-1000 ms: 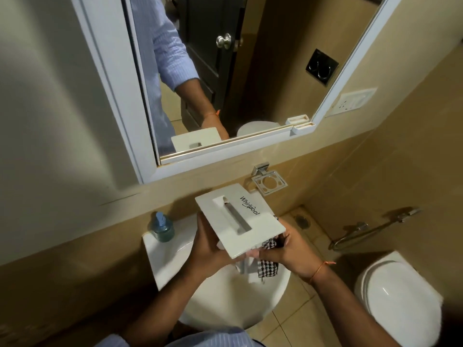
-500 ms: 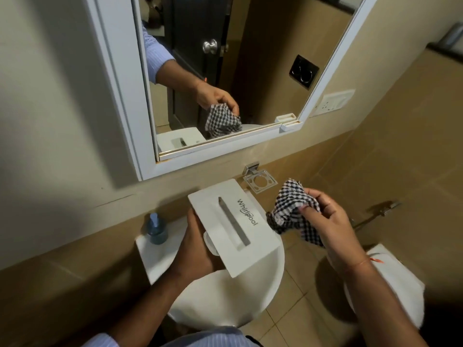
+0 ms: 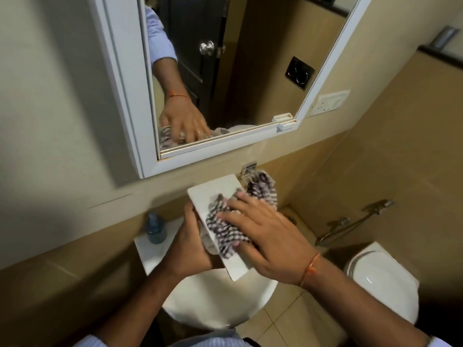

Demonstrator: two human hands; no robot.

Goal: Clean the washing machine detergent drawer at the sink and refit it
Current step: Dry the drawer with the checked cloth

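Observation:
Above the white sink [image 3: 218, 304] I hold the white detergent drawer [image 3: 213, 191] with its flat front panel facing up. My left hand [image 3: 190, 244] grips it from the left side and underneath. My right hand [image 3: 260, 236] lies flat on a black-and-white checked cloth [image 3: 225, 229] and presses it onto the panel. Part of the cloth bunches past the panel's far right corner. The cloth and my hand hide the panel's slot and logo. The drawer's body below the panel is hidden.
A blue soap bottle [image 3: 155, 229] stands on the sink's left ledge. A mirror cabinet [image 3: 215, 78] hangs above, a metal holder [image 3: 248, 169] on the wall below it. A white toilet [image 3: 380, 279] and a hand-spray hose [image 3: 350, 224] are on the right.
My right hand lifted the cloth out from under the drawer, raised it to the right, then brought it down onto the front panel. My left hand kept hold of the drawer.

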